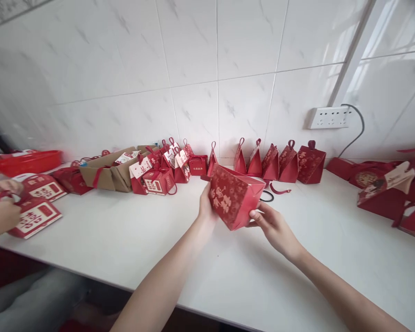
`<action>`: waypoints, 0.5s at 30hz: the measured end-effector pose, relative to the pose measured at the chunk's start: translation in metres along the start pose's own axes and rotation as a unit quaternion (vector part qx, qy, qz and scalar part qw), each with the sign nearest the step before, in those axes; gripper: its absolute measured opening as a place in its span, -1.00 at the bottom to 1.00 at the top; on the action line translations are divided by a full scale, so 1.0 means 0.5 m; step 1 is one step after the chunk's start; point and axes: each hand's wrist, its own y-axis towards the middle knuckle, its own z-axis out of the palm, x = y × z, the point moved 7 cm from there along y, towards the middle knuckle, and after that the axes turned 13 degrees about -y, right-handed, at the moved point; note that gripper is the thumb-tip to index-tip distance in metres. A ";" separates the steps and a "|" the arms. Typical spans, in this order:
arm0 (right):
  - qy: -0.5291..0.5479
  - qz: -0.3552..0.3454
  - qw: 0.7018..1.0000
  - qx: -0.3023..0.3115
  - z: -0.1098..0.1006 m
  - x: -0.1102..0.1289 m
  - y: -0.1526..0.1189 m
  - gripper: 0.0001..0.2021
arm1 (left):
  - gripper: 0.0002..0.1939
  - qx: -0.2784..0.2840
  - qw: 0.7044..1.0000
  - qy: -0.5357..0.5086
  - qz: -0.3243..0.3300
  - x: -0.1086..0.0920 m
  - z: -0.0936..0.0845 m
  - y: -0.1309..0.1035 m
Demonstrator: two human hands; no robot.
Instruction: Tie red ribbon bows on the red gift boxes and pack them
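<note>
A red paper gift box (pixel 228 196) with pale printed figures is held tilted above the white table (pixel 256 272). My left hand (pixel 206 203) grips its left side, with most of the fingers hidden behind the box. At the lower right corner, my right hand (pixel 271 226) pinches the box between thumb and fingers. Just behind the box lie a black ring-shaped band (pixel 268 197) and a short dark red ribbon strip (pixel 280 190).
Several red boxes with loop handles (pixel 287 162) line the tiled wall. A cardboard carton (pixel 105 173) and a red basin (pixel 27 162) stand left. A co-worker's hands (pixel 2 207) hold ribbon beside boxes. More red boxes (pixel 383 191) fill the right; a socket strip (pixel 330 118) hangs above.
</note>
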 end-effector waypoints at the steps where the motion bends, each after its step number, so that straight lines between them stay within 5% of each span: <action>1: 0.012 0.000 1.000 -0.007 -0.002 -0.006 0.002 -0.66 | -0.67 0.008 1.000 0.002 -0.018 0.009 0.010 -0.006; 8: 0.059 0.036 0.996 -0.050 -0.016 -0.023 0.014 -0.58 | -0.56 0.114 0.977 0.106 -0.146 0.079 0.051 -0.056; 11: 0.012 0.067 0.996 -0.050 -0.030 -0.032 0.017 -0.59 | -0.52 0.113 0.983 0.130 -0.057 0.049 0.050 -0.044; 15: 0.034 0.099 0.983 -0.152 -0.075 -0.059 0.018 -0.55 | -0.52 0.101 0.965 0.198 0.140 -0.018 0.043 -0.024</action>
